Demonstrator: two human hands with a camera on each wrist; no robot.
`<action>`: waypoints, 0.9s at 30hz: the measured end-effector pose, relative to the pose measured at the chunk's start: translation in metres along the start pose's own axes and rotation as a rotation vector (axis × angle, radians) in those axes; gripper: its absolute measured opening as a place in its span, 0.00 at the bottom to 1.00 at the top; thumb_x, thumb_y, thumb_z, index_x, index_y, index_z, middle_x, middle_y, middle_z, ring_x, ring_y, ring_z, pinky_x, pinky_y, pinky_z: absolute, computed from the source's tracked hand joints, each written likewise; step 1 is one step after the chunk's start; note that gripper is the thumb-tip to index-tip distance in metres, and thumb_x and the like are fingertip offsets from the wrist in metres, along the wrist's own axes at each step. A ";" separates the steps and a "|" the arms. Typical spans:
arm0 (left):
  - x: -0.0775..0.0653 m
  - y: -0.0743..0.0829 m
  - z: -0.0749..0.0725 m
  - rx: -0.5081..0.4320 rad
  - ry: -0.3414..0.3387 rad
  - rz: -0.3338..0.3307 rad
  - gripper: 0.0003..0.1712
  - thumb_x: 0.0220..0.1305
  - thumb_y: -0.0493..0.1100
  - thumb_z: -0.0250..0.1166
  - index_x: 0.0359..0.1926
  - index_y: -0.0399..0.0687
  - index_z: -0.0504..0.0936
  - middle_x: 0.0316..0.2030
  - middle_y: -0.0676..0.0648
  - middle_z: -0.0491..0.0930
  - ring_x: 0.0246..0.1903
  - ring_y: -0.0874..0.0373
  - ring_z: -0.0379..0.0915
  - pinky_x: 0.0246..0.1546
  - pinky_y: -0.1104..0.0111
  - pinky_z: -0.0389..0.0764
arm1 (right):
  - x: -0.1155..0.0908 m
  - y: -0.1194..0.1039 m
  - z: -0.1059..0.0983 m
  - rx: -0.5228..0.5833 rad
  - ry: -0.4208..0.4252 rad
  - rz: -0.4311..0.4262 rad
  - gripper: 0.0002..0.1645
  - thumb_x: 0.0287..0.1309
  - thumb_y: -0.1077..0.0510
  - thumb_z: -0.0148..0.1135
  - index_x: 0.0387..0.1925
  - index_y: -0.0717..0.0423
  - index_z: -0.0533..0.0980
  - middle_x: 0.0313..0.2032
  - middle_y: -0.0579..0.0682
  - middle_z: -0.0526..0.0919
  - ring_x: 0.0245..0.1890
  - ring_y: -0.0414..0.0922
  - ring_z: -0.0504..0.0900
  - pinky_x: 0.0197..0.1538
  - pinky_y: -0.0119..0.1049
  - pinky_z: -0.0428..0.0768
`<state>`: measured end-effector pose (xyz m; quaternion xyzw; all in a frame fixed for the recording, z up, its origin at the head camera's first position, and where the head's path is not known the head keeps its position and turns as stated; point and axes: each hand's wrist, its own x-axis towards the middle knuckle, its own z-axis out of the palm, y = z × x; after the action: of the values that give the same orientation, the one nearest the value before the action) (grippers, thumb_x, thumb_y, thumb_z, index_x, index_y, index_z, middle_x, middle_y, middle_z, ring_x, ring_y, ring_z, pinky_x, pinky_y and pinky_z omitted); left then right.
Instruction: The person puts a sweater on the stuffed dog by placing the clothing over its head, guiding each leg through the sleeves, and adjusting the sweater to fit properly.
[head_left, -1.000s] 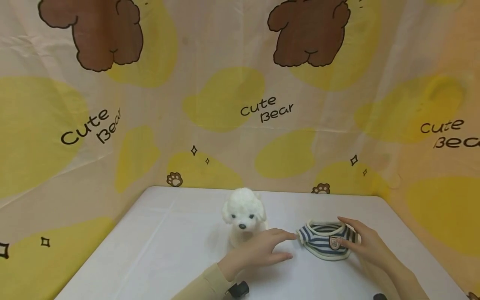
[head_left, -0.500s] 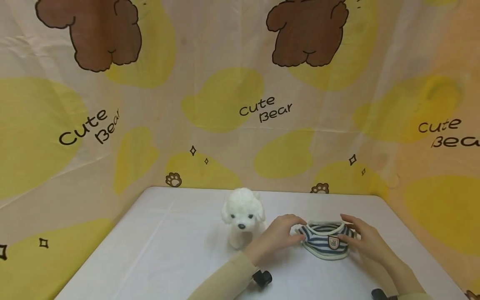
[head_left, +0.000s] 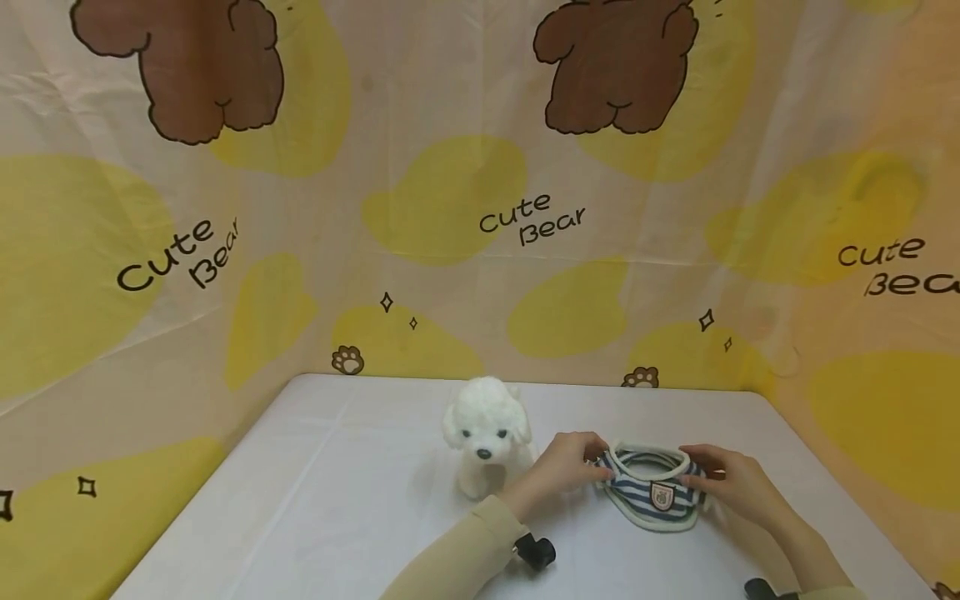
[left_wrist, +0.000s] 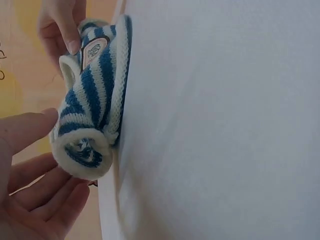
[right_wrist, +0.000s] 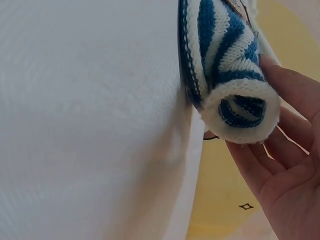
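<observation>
A small knitted sweater (head_left: 633, 493), blue and white striped with pale trim and a badge (head_left: 663, 497) on its front, is between both hands at the table's right side. My left hand (head_left: 561, 468) pinches its left shoulder, thumb in front and fingers behind. On the opposite shoulder, my right hand (head_left: 738, 490) grips it the same way. The neck hole faces up. In the left wrist view the near sleeve cuff (left_wrist: 82, 175) hangs open between thumb and fingers; the right wrist view shows the other cuff (right_wrist: 242, 135) beside the right palm.
A white plush dog (head_left: 487, 412) stands left of the sweater, facing the camera, partly behind the left forearm. Both are on a white-covered table (head_left: 330, 492). A printed cloth backdrop (head_left: 427, 200) rises behind and at the sides. Black wrist cameras (head_left: 536, 552) sit under the wrists.
My left hand has moved right from beside the dog and taken hold of the sweater's left shoulder. The sweater has tilted and come slightly nearer, its neck hole showing wider.
</observation>
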<state>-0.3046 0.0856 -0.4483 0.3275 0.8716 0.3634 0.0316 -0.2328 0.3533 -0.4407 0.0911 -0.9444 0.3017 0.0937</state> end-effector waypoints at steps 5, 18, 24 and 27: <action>0.000 0.002 0.004 -0.069 0.016 -0.069 0.20 0.50 0.47 0.73 0.44 0.47 0.83 0.30 0.57 0.82 0.29 0.71 0.73 0.32 0.79 0.73 | 0.001 0.000 0.000 0.008 -0.047 0.020 0.29 0.49 0.47 0.70 0.51 0.57 0.77 0.44 0.52 0.84 0.39 0.43 0.82 0.40 0.30 0.81; 0.001 0.004 0.010 -0.144 0.045 -0.136 0.08 0.49 0.41 0.74 0.30 0.46 0.84 0.23 0.58 0.77 0.24 0.71 0.68 0.27 0.78 0.71 | 0.002 -0.007 -0.002 0.019 -0.051 0.044 0.28 0.50 0.43 0.68 0.50 0.54 0.79 0.44 0.50 0.84 0.39 0.36 0.79 0.41 0.29 0.79; -0.004 0.005 0.007 -0.090 0.093 -0.110 0.05 0.49 0.42 0.73 0.27 0.49 0.85 0.22 0.59 0.81 0.24 0.72 0.69 0.29 0.79 0.71 | -0.001 -0.013 -0.003 0.059 -0.037 0.047 0.26 0.51 0.46 0.68 0.49 0.56 0.79 0.45 0.52 0.84 0.39 0.31 0.79 0.41 0.28 0.80; -0.008 0.008 0.002 -0.089 0.114 -0.083 0.04 0.50 0.41 0.72 0.28 0.49 0.85 0.22 0.59 0.81 0.24 0.73 0.70 0.30 0.79 0.70 | -0.003 -0.017 -0.007 0.114 -0.026 0.045 0.26 0.53 0.48 0.68 0.50 0.57 0.78 0.45 0.54 0.84 0.38 0.27 0.78 0.41 0.25 0.79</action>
<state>-0.2935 0.0863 -0.4466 0.2681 0.8678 0.4183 0.0113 -0.2249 0.3442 -0.4269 0.0789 -0.9286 0.3559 0.0694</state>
